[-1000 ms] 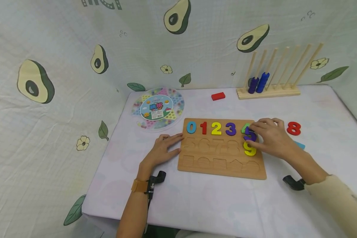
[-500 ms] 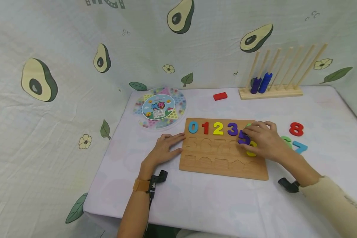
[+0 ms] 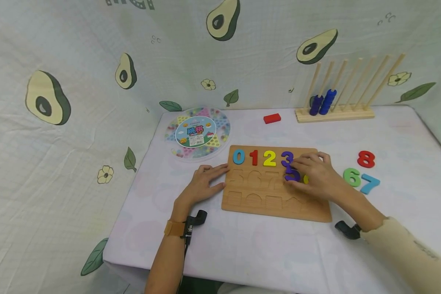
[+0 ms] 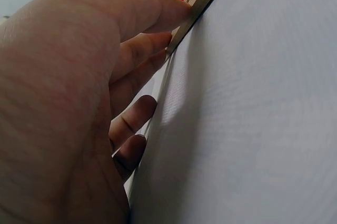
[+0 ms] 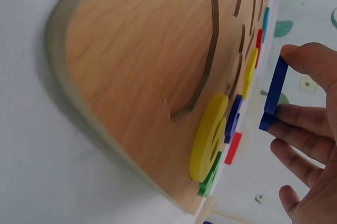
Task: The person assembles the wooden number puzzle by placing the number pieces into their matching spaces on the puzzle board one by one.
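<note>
My right hand (image 3: 317, 173) pinches a purple number five (image 3: 293, 175) between thumb and fingers. In the right wrist view the five (image 5: 275, 89) is edge-on, raised above the wooden number puzzle board (image 5: 137, 50). My left hand (image 3: 203, 184) touches the board's left edge, its fingers extended. Along the top row sit a blue zero (image 3: 239, 157), a red one (image 3: 254, 157), a yellow two (image 3: 269, 158) and a purple three (image 3: 287, 157). The yellow nine (image 5: 209, 139) lies on the board, mostly behind my right hand in the head view. A green piece (image 5: 209, 177) shows beyond it.
Right of the board lie a red eight (image 3: 366, 159), a green six (image 3: 352, 177) and a blue seven (image 3: 370, 183). Behind stand a round game box (image 3: 196, 132), a red block (image 3: 272, 119) and a wooden peg rack (image 3: 336, 117) with blue beads.
My right hand has carried the purple five leftward over the board, from beside the nine to below the three. The six and seven have come into full view. My left hand stays at the board's edge.
</note>
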Available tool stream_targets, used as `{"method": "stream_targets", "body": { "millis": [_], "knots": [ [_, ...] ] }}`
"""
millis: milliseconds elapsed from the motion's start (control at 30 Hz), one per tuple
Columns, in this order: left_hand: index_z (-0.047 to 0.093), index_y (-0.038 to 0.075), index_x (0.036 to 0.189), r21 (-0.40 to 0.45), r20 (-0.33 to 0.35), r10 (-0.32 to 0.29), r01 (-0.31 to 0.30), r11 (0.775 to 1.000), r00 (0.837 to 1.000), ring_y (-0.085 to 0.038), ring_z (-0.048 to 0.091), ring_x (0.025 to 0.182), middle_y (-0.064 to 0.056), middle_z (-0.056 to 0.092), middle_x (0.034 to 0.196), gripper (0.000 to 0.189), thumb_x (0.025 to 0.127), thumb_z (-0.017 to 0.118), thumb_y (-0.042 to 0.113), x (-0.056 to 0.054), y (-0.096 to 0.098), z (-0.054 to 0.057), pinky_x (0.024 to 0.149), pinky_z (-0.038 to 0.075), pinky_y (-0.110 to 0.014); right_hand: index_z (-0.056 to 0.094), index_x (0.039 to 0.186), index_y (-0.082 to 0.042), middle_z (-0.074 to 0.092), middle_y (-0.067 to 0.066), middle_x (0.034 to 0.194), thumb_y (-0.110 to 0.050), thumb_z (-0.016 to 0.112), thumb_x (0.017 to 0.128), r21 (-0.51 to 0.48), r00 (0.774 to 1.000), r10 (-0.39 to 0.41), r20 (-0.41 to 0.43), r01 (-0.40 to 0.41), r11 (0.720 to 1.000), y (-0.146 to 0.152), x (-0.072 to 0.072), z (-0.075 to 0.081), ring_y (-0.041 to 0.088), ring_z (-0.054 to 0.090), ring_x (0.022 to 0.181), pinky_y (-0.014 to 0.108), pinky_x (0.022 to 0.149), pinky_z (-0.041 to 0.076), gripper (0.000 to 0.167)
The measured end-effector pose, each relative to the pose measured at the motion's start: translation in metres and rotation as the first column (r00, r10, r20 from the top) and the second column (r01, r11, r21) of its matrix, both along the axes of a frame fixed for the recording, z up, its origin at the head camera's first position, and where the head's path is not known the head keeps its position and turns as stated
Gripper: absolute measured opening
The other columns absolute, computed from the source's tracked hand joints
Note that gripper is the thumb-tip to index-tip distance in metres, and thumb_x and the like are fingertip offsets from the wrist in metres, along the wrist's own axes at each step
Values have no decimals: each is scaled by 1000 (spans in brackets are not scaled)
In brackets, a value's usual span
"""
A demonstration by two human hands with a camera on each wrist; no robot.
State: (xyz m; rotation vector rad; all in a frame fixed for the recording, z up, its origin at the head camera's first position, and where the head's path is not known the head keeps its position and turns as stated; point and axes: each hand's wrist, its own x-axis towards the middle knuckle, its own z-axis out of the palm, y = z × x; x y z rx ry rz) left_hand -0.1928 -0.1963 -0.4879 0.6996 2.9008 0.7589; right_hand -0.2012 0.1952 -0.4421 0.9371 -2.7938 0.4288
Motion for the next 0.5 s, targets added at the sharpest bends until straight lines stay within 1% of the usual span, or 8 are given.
{"method": "stream_targets", "body": {
  "millis": [233,367,500],
  "knots": [
    [47,29,151,6,6,-5,5,1000,1000,-23,34,126,14,38,157,55,99,58,44,0,1,1,101,29,-46,71,120,-1,69,15,119,-39,81,83,-18,999,39,-6,-39,999,-9,0,-4,35,46,122,63,100,22,55],
    [47,30,151,-8,-1,-5,5,1000,1000,-24,34,127,15,38,157,55,99,57,45,-1,0,1,101,29,-47,70,122,-1,69,15,121,-40,81,82,-30,998,65,-13,-66,997,-14,1,-5,35,46,123,62,97,22,57],
    [46,32,151,-17,-6,-3,3,1000,1000,-23,34,127,17,38,157,55,99,56,47,-1,-1,0,101,29,-47,69,124,-1,68,16,122,-41,81,82,-31,997,76,-22,-76,997,-19,1,-6,35,46,123,62,99,21,60]
  ]
}}
